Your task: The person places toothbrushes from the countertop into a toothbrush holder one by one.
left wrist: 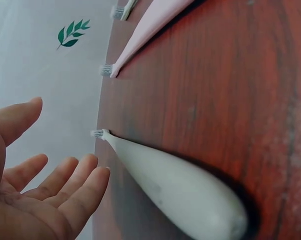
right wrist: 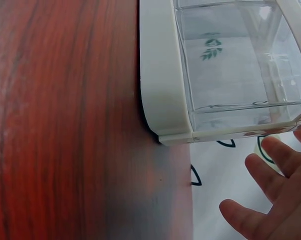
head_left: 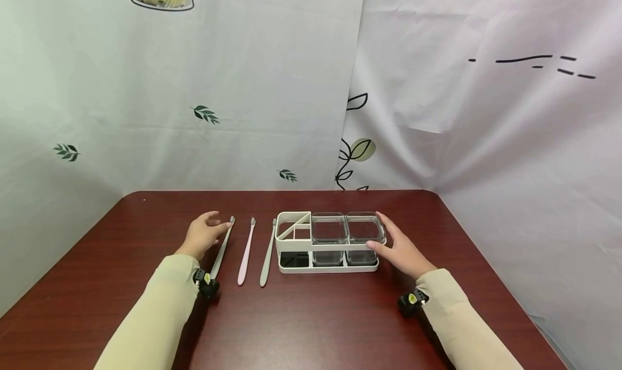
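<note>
Over the upper end of a pale toothbrush [head_left: 222, 255], my left hand [head_left: 200, 236] hovers with loosely bent, spread fingers. In the left wrist view, those fingers stand apart from this toothbrush [left wrist: 180, 190]. To its right lie a pink toothbrush [head_left: 246, 254] and a pale grey-green toothbrush [head_left: 267, 259], bristle ends away from me. My right hand [head_left: 402, 251] grips the right end of a white toothbrush holder [head_left: 295, 246], thumb at the front rail and forefinger at the back corner. Its other fingers [right wrist: 270, 180] spread out past the rim in the right wrist view.
Two clear square cups, the left cup [head_left: 329, 230] and the right cup [head_left: 364, 229], sit in the holder beside a divided section. The dark red wooden table [head_left: 311, 321] ends at a white patterned curtain [head_left: 262, 78] behind.
</note>
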Available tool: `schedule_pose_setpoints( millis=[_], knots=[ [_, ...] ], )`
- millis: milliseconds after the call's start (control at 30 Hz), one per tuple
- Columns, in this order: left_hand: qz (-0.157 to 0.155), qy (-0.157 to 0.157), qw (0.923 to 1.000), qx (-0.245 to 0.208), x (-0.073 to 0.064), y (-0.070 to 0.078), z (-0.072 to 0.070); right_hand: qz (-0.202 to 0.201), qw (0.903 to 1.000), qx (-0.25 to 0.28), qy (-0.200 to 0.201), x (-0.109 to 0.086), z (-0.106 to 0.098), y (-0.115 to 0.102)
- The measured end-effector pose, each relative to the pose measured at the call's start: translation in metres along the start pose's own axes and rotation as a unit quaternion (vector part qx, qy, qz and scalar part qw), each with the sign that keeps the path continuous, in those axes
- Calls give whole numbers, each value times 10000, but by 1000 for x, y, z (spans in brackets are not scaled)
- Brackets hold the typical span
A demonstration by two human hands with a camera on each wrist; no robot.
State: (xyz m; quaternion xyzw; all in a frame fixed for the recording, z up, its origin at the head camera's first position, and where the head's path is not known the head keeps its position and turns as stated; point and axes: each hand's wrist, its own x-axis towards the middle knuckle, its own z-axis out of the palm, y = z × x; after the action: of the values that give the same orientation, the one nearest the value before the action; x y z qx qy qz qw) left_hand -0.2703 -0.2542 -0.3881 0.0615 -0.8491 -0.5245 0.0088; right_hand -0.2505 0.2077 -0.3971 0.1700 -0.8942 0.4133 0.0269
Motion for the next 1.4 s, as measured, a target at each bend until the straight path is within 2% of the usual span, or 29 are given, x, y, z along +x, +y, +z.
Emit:
schedule_pose_setpoints(
  millis=[167, 433, 700, 867, 1233, 1400],
  knots=[
    [-110, -58, 9999, -37, 5, -1, 1, 116, 9996, 255, -13, 0, 1, 2],
    [-172, -208, 9996, 99, 12, -2, 1, 74, 9978, 658, -57, 2, 1, 2],
    [-387, -304, 9986, 193, 16, -9, -1, 86, 9976, 669, -143, 2, 1, 3],
    [-377, -392, 9982, 249, 18, -9, -3, 122, 9981, 572, -178, 2, 0, 2],
    [-189, -256, 9950, 950, 31, -14, 2, 166, 9981, 560, -202, 1, -1, -1],
    [-229, -180, 9935, 1100, 33, -14, 3, 182, 9978, 596, -220, 1, -2, -2]
  ],
)
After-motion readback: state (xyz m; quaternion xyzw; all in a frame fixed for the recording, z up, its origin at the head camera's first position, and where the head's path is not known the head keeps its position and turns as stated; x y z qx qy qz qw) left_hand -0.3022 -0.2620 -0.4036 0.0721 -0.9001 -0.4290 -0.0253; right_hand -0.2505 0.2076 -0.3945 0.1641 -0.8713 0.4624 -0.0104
